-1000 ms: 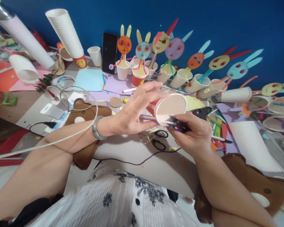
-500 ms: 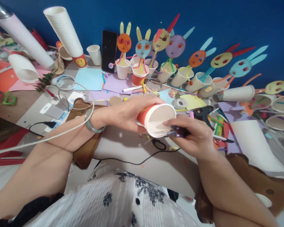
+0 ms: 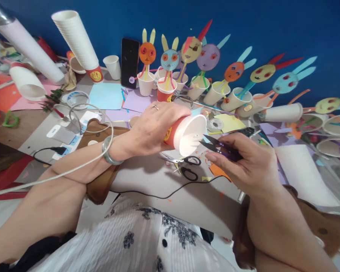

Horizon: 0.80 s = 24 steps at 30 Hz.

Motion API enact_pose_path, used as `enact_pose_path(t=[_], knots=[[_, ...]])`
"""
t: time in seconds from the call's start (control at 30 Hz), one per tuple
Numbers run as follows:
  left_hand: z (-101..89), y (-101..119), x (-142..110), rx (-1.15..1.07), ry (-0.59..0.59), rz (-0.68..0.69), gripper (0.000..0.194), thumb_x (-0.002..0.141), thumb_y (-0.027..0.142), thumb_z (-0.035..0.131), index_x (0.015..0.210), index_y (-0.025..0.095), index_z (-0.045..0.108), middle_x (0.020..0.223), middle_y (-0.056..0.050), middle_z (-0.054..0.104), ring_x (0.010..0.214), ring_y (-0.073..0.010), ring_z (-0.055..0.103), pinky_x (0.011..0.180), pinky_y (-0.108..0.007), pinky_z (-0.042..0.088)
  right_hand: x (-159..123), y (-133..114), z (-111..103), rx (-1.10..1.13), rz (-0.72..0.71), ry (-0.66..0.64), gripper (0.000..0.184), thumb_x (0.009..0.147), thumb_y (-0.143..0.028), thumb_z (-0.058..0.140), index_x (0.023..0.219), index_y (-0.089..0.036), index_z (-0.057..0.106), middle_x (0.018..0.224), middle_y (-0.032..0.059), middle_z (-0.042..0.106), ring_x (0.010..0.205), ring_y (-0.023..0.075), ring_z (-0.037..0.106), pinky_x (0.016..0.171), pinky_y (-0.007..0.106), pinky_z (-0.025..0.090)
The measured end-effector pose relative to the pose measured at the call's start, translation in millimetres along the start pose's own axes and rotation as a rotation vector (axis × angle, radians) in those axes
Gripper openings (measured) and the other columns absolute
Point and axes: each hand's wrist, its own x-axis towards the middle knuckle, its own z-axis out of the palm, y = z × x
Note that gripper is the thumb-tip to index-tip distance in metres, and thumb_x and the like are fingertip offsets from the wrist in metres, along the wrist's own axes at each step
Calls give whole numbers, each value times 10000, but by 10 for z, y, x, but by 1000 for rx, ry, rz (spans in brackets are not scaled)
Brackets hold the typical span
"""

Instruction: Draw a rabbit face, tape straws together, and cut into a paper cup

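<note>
My left hand point(image 3: 155, 130) is wrapped around a red and white paper cup point(image 3: 174, 134) from behind. The cup lies tilted on its side, its white mouth turned to the right and brightly lit inside. In my right hand point(image 3: 246, 160) is a pair of small snips point(image 3: 218, 145) with dark pointed blades and purple handles. Their blades are apart, with the tips just right of the cup's rim. Below the cup, black-handled scissors point(image 3: 190, 173) rest on the table, close to an orange paper scrap point(image 3: 219, 170).
Paper cups with rabbit-faced figures point(image 3: 170, 60) line the back by the blue wall. A tall cup stack point(image 3: 76, 41) and a phone point(image 3: 129, 62) stand back left. A white cable point(image 3: 82, 160) crosses my left forearm. Tape point(image 3: 216, 124) and coloured paper lie behind my hands.
My right hand has drawn the snips back to the right, away from the cup's mouth, and their blades show. My left hand has shifted up slightly and turned the cup.
</note>
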Motion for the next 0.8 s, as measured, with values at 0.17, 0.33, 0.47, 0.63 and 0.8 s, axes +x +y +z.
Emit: enact_pose_path(t=[0.17, 0.33, 0.47, 0.63, 0.8], knots=[[23, -15, -28, 96, 31, 72, 462, 997, 506, 576, 1381, 265, 486, 1235, -104, 695, 1165, -289, 690, 997, -530, 538, -44, -27, 13, -111, -43, -1, 200, 930, -452, 716, 949, -256, 686, 743, 31, 687, 617, 172, 608, 564, 311, 382], [68, 13, -44, 177, 36, 114, 396, 1003, 423, 545, 1363, 266, 492, 1226, -85, 696, 1144, -280, 684, 992, -498, 526, -84, -63, 82, -335, -50, 8, 260, 968, -490, 658, 904, -240, 692, 696, 43, 665, 584, 174, 585, 521, 312, 279], [93, 45, -44, 231, 59, 159, 384, 987, 389, 559, 1330, 232, 495, 1175, -88, 707, 1130, -267, 674, 987, -453, 524, -98, -100, 97, -381, -36, 9, 305, 983, -494, 635, 830, -233, 671, 642, 37, 618, 574, 167, 560, 510, 313, 228], [100, 54, -43, 209, 48, 163, 386, 989, 406, 534, 1337, 249, 475, 1185, -79, 706, 1114, -256, 670, 989, -439, 500, -115, -164, 67, -364, 3, -15, 348, 995, -500, 608, 784, -226, 644, 628, 36, 586, 561, 160, 528, 499, 314, 198], [100, 92, -40, 177, 62, 177, 384, 974, 388, 572, 1319, 244, 481, 1172, -72, 725, 1059, -239, 679, 977, -419, 501, -154, -221, 64, -444, 4, -24, 399, 1009, -494, 580, 736, -204, 606, 600, 31, 559, 518, 140, 478, 490, 310, 173]])
